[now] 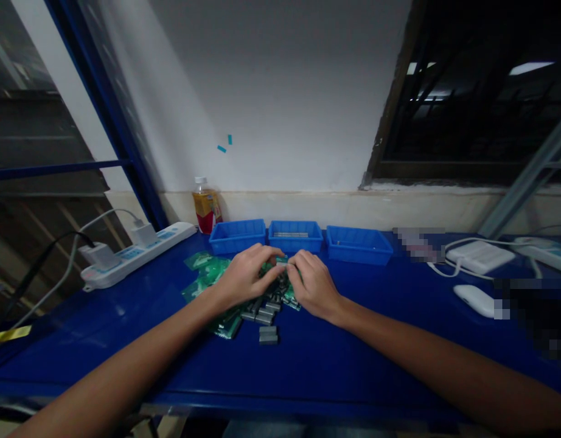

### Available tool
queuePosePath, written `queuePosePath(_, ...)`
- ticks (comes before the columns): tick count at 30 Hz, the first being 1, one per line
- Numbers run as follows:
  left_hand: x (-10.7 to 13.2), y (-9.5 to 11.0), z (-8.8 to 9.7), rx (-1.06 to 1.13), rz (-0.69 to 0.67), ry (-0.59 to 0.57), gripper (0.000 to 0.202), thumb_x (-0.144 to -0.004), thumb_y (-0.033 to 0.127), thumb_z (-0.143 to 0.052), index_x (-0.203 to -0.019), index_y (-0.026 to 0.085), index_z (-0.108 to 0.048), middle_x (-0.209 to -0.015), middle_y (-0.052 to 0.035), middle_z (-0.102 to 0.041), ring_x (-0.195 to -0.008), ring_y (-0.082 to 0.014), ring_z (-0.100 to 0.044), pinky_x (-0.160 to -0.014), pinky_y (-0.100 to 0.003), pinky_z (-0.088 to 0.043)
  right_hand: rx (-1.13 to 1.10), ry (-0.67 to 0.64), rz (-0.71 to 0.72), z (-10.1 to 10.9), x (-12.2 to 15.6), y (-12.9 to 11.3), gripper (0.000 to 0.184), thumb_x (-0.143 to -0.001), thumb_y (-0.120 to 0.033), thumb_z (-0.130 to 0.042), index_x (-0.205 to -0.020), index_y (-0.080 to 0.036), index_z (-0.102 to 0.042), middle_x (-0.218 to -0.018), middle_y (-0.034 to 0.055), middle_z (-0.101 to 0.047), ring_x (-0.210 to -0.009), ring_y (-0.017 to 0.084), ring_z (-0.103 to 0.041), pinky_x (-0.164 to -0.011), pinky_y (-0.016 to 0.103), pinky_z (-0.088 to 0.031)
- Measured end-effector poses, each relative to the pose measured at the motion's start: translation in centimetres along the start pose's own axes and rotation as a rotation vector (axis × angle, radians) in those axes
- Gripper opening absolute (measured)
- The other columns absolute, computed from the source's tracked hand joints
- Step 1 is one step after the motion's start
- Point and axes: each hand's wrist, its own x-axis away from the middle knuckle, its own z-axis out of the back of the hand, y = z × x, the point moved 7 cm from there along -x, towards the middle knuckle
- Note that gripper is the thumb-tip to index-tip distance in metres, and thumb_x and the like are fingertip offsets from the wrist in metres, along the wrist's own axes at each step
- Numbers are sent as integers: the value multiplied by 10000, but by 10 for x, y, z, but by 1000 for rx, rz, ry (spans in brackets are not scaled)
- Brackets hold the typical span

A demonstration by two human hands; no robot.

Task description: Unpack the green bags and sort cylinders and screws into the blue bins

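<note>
Over a pile on the blue table, my left hand (249, 272) and my right hand (313, 285) meet fingertip to fingertip. A small light-grey block (281, 263) sits between them. The fingers of my right hand pinch its right end, while my left thumb and index finger curve closed around its left end. Below my hands lie several dark grey metal blocks (264, 315), with a pair of blocks (268, 335) set apart nearer to me. Green plastic packets (207, 271) spread under and left of my left hand, partly covered by it.
Three blue bins stand along the back: a left bin (237, 243), a middle bin (295, 245) with metal rods, and a right bin (359, 252). A drink bottle (206, 207) and a power strip (139, 255) are left; a white case (474, 300) and cables lie right.
</note>
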Motion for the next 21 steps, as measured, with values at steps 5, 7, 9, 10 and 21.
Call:
queuePosePath(5,0,3,0,-23,-60,17,142,-915,280,-458,-964,170,-534,-862,-52,-609,-789,-177,-536,-706,-304,-432,-15,-8,-17,0,-1,3,265,-949,-250,-312,-759,-195,-489,-761,45,-555,-743,180,-505,-711,311,-370)
queuePosePath(7,1,2,-2,-44,-52,21,156,-925,283,-439,-947,166,-540,-845,-55,-606,-767,-173,-533,-686,-299,-428,-69,11,-22,2,-1,3,186,-937,-251,-355,-867,-184,-513,-812,50,-575,-775,183,-525,-731,312,-386)
queuePosePath(9,1,1,-4,-59,-45,8,179,-935,284,-419,-934,160,-548,-830,-56,-601,-755,-169,-531,-679,-294,-425,-119,32,-16,5,0,2,142,-917,-248,-406,-981,-172,-508,-865,58,-585,-810,187,-542,-748,313,-401)
queuePosePath(10,1,1,-5,-68,-40,-3,191,-939,283,-409,-924,158,-552,-817,-55,-597,-749,-168,-529,-678,-291,-423,-128,38,-9,6,0,1,143,-910,-243,-419,-998,-171,-505,-876,62,-586,-817,189,-544,-751,315,-406)
queuePosePath(21,1,-4,-3,-60,24,-40,242,-953,313,-377,-919,155,-556,-810,-44,-599,-754,-171,-542,-695,-297,-432,-14,-5,33,1,0,0,161,-924,-255,-409,-904,-178,-549,-845,65,-589,-782,193,-522,-717,318,-377)
